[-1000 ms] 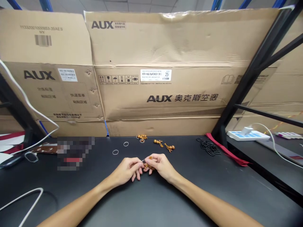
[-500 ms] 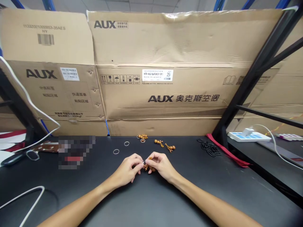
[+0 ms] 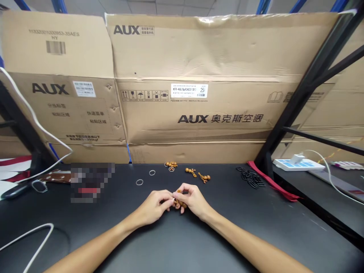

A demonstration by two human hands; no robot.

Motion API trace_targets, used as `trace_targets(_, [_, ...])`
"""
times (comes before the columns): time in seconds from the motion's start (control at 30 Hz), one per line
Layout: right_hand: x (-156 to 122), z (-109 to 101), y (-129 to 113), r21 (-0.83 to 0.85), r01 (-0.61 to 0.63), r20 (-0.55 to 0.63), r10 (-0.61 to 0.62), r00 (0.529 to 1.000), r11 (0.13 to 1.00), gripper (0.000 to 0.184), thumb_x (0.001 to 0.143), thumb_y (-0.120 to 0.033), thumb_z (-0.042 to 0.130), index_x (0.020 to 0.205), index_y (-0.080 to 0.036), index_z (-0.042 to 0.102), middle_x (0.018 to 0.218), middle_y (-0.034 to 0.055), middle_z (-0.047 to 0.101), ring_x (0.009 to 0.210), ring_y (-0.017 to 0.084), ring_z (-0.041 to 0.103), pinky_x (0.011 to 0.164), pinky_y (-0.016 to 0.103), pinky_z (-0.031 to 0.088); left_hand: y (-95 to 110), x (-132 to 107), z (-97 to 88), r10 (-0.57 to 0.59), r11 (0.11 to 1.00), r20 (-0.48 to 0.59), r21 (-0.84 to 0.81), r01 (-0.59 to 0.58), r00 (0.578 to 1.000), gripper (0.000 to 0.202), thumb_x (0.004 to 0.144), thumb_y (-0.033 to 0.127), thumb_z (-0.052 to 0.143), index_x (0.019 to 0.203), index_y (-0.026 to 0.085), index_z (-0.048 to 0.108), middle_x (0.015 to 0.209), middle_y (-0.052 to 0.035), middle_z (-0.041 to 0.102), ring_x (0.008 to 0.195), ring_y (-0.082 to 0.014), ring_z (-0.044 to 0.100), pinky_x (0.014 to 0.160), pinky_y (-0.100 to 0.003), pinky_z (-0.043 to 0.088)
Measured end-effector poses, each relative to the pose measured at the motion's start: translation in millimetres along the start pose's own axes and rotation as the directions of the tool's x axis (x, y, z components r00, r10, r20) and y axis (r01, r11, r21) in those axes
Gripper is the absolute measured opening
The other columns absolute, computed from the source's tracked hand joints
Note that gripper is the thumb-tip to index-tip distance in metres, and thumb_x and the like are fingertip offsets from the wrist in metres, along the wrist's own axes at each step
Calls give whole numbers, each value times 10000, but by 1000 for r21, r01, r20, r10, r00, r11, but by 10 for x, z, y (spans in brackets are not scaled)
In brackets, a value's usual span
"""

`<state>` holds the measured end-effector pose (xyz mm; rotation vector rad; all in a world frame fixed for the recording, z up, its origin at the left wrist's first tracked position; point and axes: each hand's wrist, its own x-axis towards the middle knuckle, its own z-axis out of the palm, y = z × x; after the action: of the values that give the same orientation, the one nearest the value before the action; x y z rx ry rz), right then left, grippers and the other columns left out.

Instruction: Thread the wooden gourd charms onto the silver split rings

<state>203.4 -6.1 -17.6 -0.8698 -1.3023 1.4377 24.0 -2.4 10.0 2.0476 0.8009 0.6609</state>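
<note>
1. Locate the left hand (image 3: 155, 206) low at centre, just above the flat black worktop (image 3: 182, 246). Palm down, forearm entering from the lower left, wrist straight, outer fingers curled under.
2. Note the left thumb and forefinger pinched narrow against the near end of a small brown wooden gourd-shaped charm (image 3: 179, 203). Tiny pale glint at the pinch, too small to identify.
3. Locate the right hand (image 3: 195, 198) just beside the left, fingertips touching. Forearm entering from the lower right, knuckles raised, fingers arched over the charm, thumb closed beneath in a tight grip.
4. Charm position: between both hands, partly hidden under the right fingers. Contact with the worktop not discernible.
5. Behind the hands, near the rear edge: three loose brown gourd-shaped charms (image 3: 190, 171) in a short row, well apart from the held one.
6. Left of that row: two thin silvery metal rings (image 3: 139, 182), lying flat and apart from each other.
7. Far right of the row: a heap of flat black rings (image 3: 251, 177), just beside a red fabric strip (image 3: 270, 182).
8. Along the rear: tan cardboard cartons printed AUX (image 3: 199, 57), standing upright as a wall.
9. Lower left corner: a looped white cable (image 3: 36, 237) on the worktop.
</note>
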Motion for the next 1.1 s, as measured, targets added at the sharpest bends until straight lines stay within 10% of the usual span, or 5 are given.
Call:
trace_targets(0.27, [-15, 12, 24, -72, 15, -24, -17, 1000, 997, 329, 734, -414, 715, 732, -157, 510, 556, -14, 613, 483, 120, 590, 363, 179, 447, -68, 6, -4, -106, 993, 42, -53, 108, 993, 361, 916, 416, 431, 852, 143, 659, 784, -11, 587, 437, -46, 406, 364, -153, 332])
trace_targets(1.1, [-48, -43, -17, -249, 95, 61, -82, 995, 964, 286, 791, -407, 668, 855, -191, 490, 604, -55, 561, 431, 63, 486, 409, 172, 354, -139, 26, -97, -52, 956, 157, -278, 94, 986, 308, 884, 415, 523, 848, 138, 652, 723, -11, 555, 542, -81, 474, 420, -157, 387])
